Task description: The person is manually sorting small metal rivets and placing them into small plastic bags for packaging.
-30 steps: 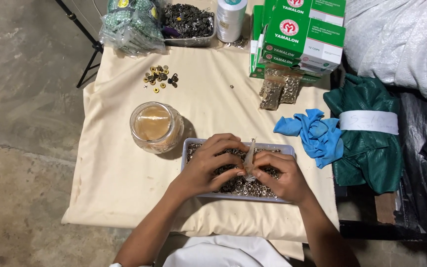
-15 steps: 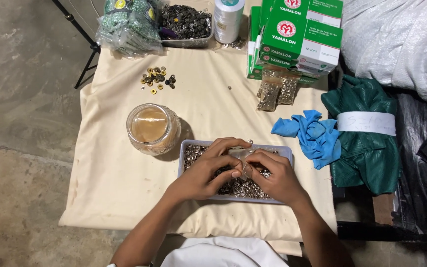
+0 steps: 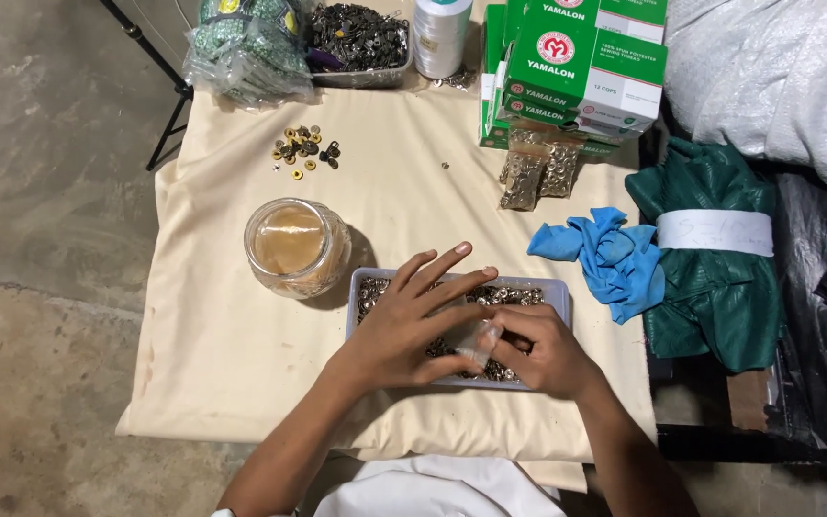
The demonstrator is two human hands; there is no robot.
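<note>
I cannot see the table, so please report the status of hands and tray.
Left hand spread flat over tray of metal snaps. Right hand pinching small clear bag. Glass jar beside tray, apart.

Bare forearms, white garment below

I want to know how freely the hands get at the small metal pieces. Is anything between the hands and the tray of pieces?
Nothing visible. The left hand lies flat across the tray on the metal pieces; the right hand pinches a small clear bag over it.
</note>
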